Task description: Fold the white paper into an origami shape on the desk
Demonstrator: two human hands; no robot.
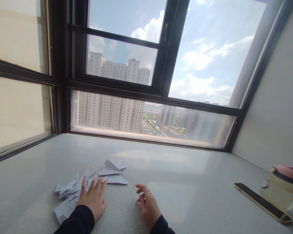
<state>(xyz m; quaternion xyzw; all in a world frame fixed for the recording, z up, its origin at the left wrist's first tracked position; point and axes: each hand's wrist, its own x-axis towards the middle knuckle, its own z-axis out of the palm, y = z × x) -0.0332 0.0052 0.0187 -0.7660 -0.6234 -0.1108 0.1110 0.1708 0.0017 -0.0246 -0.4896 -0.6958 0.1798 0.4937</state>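
Note:
Several folded white papers lie in a loose heap on the pale sill, left of the middle. Over the heap's right side rests my left hand, fingers spread and touching the papers. Just beyond its fingertips are a folded paper with a raised point and a flatter folded paper. My right hand is apart from the papers, to their right, low over the sill. Its fingers are loosely bent and apart, with nothing seen in them. My left hand and sleeve hide part of the heap.
A phone lies on the sill at the right, beside a clear bottle with a pink lid. Dark window frames border the sill at the back and left. A white wall stands on the right.

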